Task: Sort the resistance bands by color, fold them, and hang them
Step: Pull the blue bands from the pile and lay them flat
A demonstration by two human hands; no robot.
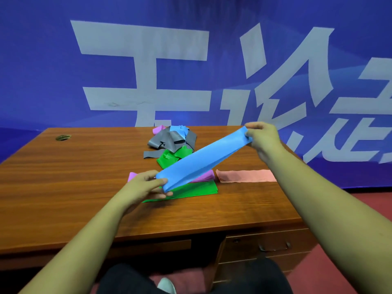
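Blue band: We held the blue band (203,160) taut in the air over the counter (84,166), slanting from near left up to far right. It looked doubled along its length into a narrow strip. We judged the tension was there to flatten it before the next fold.
Left hand: Our left hand (146,185) pinched the near end between thumb and curled fingers, low, just above the green stack.
Right hand: Our right hand (262,134) gripped the far end, fingers curled round the bunched edge, higher and farther away than the left.
Sorted row: Near the middle of the counter lay the green stack (191,192), folded flat. A folded purple band (204,177) sat just behind it, partly hidden by the blue one. A pink band (244,176) lay to the right, beside but apart. We judged each colour got its own spot so the sets would not mix. We saw no blue one laid down in that row.
Pile: At the far middle sat the pile (171,141), a tangle of grey, blue, green and purple, left out of the working space.
Progress: By our reckoning the sorting and folding were partly done, and none of the hanging.
Hanging place: No hook or rail was in view, only a blue banner (127,60) behind the counter, so we could not tell where the bands would go.
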